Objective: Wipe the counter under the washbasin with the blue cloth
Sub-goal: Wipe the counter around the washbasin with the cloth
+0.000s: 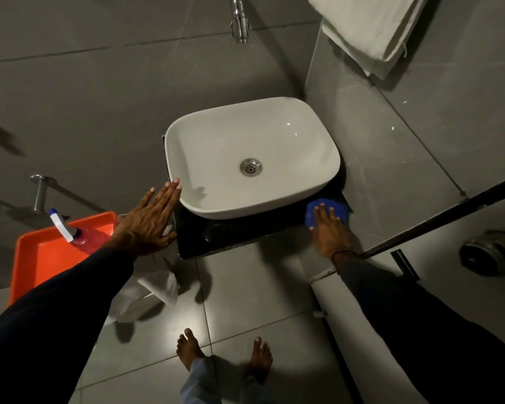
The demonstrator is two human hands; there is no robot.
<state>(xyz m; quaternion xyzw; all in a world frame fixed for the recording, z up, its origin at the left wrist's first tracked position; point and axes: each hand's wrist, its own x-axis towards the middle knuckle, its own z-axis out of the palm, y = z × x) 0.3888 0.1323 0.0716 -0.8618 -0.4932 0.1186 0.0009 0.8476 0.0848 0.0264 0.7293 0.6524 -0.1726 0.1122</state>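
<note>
A white washbasin (251,153) sits on a small black counter (231,231). My right hand (328,231) lies flat on the blue cloth (337,209) and presses it onto the counter's right front corner, beside the basin. Only the far part of the cloth shows past my fingers. My left hand (149,223) is open, fingers together, and its fingertips rest against the basin's left rim, above the counter's left edge.
An orange tray (50,258) with a pink spray bottle (82,236) stands left of the counter. White paper (161,285) hangs below it. A tap (239,21) hangs above the basin, folded towels (370,30) top right, a glass partition (420,228) on the right, my bare feet (225,354) below.
</note>
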